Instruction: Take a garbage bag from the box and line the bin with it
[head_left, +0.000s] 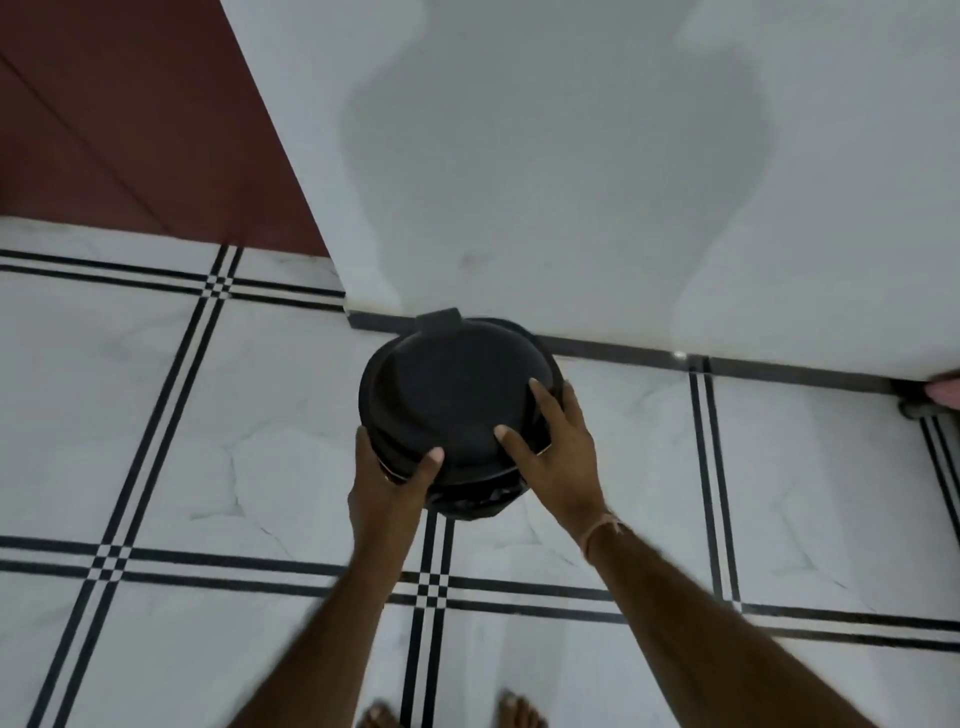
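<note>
A round black bin (457, 400) with a domed black lid stands on the tiled floor against the white wall. My left hand (387, 478) grips the near left side of the bin's rim, thumb on the lid. On the near right side my right hand (550, 447) lies with spread fingers pressing on the lid and rim. A bit of crinkled black bag (470, 501) shows under the rim at the front. No box of bags is in view.
White marble floor tiles (260, 441) with black double stripes surround the bin. A white wall (571, 182) rises behind it, and a dark red door or panel (130, 130) is at the upper left. My bare feet (447, 714) show at the bottom edge.
</note>
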